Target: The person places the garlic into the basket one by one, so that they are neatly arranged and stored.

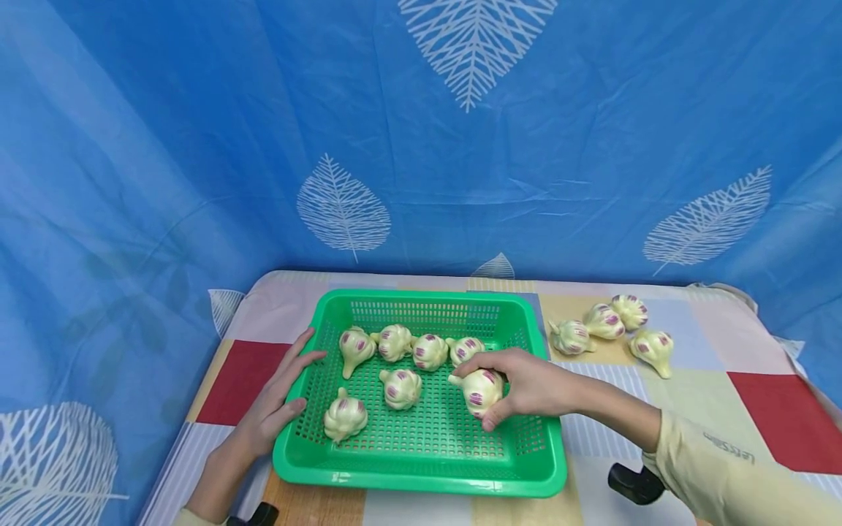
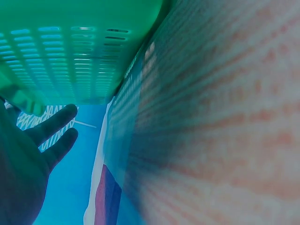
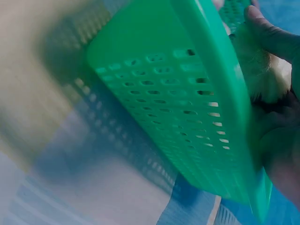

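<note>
A green plastic basket [image 1: 421, 486] with slotted walls sits on the table, several purple-streaked garlic bulbs [image 1: 401, 389] lying spread over its floor. My right hand [image 1: 526, 383] reaches over the basket's right rim and grips one garlic bulb [image 1: 482, 391] between thumb and fingers, inside the basket. The right wrist view shows that bulb [image 3: 276, 77] partly hidden by the thumb and the rim. At the left rim rests my left hand [image 1: 272, 405], its fingers extended along the edge. In the left wrist view its spread fingers [image 2: 58, 145] show beside the basket's slotted wall [image 2: 61, 56].
Several more garlic bulbs [image 1: 605, 321] lie on the patchwork tablecloth [image 1: 697, 409] right of the basket. Blue curtains [image 1: 434, 175] with white leaf prints hang behind and at the left of the table. A bare wooden patch [image 1: 319, 504] shows at the front edge.
</note>
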The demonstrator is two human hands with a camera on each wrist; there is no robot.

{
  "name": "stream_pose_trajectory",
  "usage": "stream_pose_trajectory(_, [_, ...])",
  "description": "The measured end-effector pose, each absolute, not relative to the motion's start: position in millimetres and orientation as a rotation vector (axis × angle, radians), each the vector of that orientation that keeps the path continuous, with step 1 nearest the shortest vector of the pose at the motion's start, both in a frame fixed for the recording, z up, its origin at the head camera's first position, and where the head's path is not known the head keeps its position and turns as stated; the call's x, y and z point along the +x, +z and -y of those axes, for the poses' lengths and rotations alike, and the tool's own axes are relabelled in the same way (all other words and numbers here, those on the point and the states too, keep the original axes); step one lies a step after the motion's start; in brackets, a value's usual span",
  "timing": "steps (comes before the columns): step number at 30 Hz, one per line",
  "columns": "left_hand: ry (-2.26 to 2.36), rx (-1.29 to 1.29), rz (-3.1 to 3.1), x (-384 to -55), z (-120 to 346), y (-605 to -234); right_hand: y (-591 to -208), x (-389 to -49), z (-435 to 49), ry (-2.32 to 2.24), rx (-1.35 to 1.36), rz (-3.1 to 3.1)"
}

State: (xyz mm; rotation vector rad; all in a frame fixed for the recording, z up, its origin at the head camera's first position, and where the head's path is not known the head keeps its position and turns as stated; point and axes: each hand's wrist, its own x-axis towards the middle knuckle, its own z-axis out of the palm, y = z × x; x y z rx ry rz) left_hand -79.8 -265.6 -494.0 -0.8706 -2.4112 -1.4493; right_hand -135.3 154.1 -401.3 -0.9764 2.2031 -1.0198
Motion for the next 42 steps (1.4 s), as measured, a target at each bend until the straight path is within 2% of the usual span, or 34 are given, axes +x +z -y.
stream_pose_trajectory(13, [-1.45, -0.842, 2.433, -79.2, 267.0, -495.3, -419.9, -150.5, -122.5, -0.799, -1.034, -2.184])
stream_pose_trajectory(24, [-1.447, -0.845, 2.43, -79.6, 266.2, -493.0, -438.5, -149.1, -96.8, -0.686, -1.115, -2.227])
stream_pose_trajectory(42, [-1.465, -0.873, 2.408, -80.1, 265.4, -492.0, -453.3, -152.0, -80.4, -0.579, -1.372, -2.31])
